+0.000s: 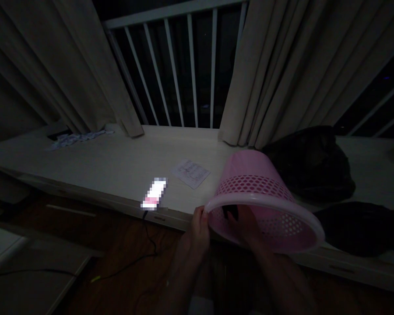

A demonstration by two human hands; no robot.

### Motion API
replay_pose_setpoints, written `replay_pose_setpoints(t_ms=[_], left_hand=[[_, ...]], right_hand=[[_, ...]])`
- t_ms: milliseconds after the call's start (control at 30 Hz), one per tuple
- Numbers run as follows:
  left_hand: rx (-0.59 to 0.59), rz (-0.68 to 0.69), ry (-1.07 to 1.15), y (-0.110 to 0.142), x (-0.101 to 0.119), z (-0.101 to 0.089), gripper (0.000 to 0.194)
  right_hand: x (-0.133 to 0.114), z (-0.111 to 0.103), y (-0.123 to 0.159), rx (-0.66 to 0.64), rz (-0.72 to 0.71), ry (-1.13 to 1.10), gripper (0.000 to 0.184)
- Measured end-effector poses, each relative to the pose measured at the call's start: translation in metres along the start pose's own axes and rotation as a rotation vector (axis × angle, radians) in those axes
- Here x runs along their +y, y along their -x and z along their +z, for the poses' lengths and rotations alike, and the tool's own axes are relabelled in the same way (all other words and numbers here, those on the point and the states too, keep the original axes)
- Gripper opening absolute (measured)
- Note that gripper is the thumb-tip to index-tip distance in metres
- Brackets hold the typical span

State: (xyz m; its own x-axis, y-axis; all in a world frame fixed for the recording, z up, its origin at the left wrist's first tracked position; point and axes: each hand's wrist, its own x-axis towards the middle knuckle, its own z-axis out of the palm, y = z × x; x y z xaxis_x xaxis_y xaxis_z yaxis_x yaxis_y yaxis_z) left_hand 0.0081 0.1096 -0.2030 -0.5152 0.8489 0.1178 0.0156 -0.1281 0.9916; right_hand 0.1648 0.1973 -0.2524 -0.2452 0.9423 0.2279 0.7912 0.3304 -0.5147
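A pink plastic basket (251, 168) with a band of holes is tipped on its side, its mouth facing me. My left hand (200, 225) is closed around the left side of its rim. My right hand (246, 221) reaches inside the basket through the mouth, fingers bent beside a small black thing (232, 211). Dim light hides what that black thing is, and part of the fingers too. Just right of the basket lies a black plastic bag (318, 162), with another dark bag (361, 227) nearer to me.
On the white window ledge (128, 157) lie a lit phone (155, 193) with a black cable (147, 234) and a printed paper sheet (191, 173). Crumpled cloth (79, 138) is at the far left. Curtains (265, 65) and a white railing (192, 65) stand behind.
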Motion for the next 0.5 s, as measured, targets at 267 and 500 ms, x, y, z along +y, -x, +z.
replay_pose_setpoints(t_ms=[267,500], left_hand=[[-0.01,-0.006,-0.09,-0.002,0.013,-0.003,0.038],[-0.014,0.021,-0.165,-0.007,0.012,-0.001,0.032]], right_hand=[[-0.019,-0.009,-0.004,-0.134,0.005,0.056,0.043],[-0.023,-0.01,-0.007,-0.135,-0.006,0.046,0.04]])
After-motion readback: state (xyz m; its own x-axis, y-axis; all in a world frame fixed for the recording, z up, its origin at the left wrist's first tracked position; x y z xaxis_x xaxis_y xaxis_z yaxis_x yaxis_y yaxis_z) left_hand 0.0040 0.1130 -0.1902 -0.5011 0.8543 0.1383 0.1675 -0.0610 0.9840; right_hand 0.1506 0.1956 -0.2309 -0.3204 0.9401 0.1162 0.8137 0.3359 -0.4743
